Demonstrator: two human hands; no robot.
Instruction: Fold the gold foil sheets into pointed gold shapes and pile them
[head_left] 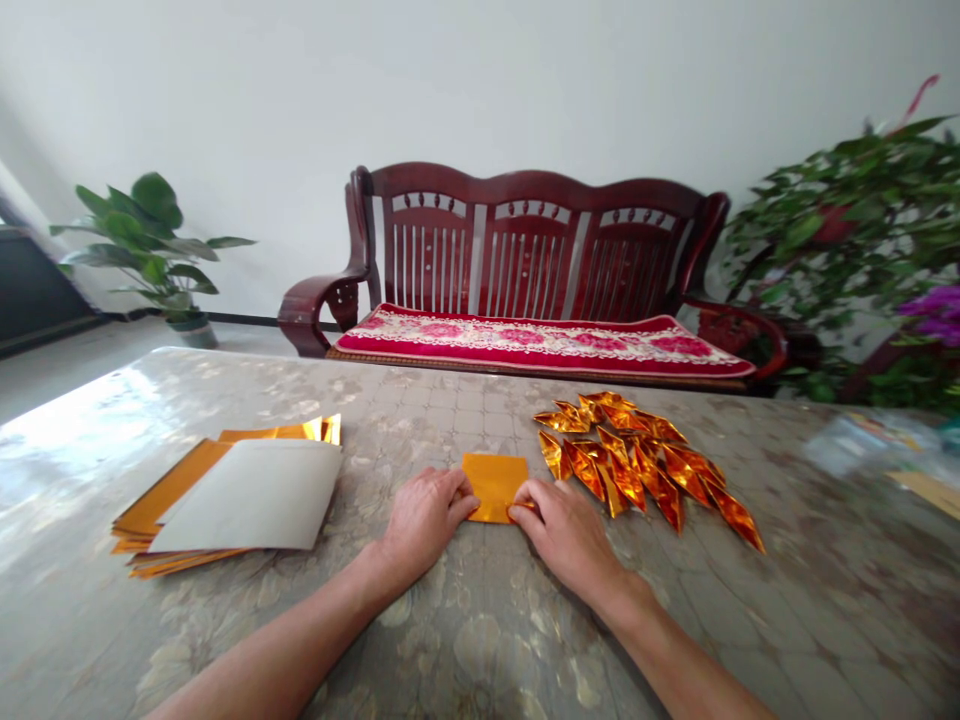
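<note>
Patterned counter (480,620) spans foreground. On it, left: stack of gold sheets (176,485), a pale one uppermost. Right: cluster of folded gold pieces (637,465). Between them, small gold sheet (496,485) lies flat; left hand (427,515) pinches its left edge, right hand (566,530) its lower right corner.

Left: sheet stack (255,495) bars low passage; a lane over the table (480,620) runs between it and my left hand (426,515). Right: foil pile (585,465), pointed ends outward, crowds the space beside my right hand (566,525). Room to pass between pile and plastic bag (862,445). Ahead: way through beyond the gold sheet (495,480), up to the far edge; bench (510,190) stands behind. Passage nearer me, between forearms.
</note>
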